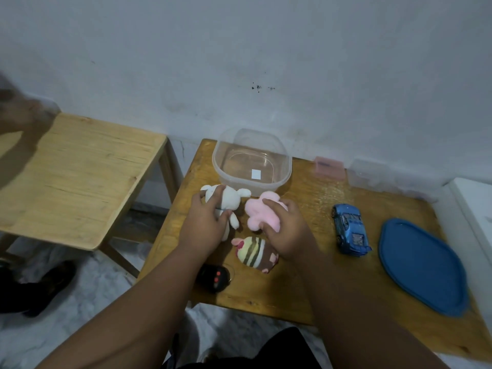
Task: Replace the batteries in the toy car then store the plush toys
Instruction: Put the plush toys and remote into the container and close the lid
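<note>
1. Pale wall (266,49) fills the upper half of the frame. A wooden desk (306,275) stands against it at centre right, and a second wooden table (80,169) stands at left. Mottled light floor (93,302) shows between and below them.
2. Toy car (350,229): blue, on its wheels, on the desk right of centre. Its long axis runs nearly up-down the frame, with the lower end tilted toward the right. Which end is the front cannot be told.
3. Left hand (206,222): the grip holds the white plush (231,201), fingers curled round its body, at frame centre.
4. Right hand (286,230): the grip is curled over the pink plush (258,211), just right of the white plush.
5. Striped plush (254,253): lies on the desk just below the pink plush, beside the right wrist.
6. Clear container (221,171): open-topped, at the upper left corner of the desk, just above both held toys.
7. Edges:
   - The black remote (214,278) sits at the lower left desk edge, partly hidden by the left forearm.
   - The blue lid (423,265) lies near the right edge, right of the car.
   - Bare desk surface shows between the striped plush and the car, and along the lower edge.
</note>
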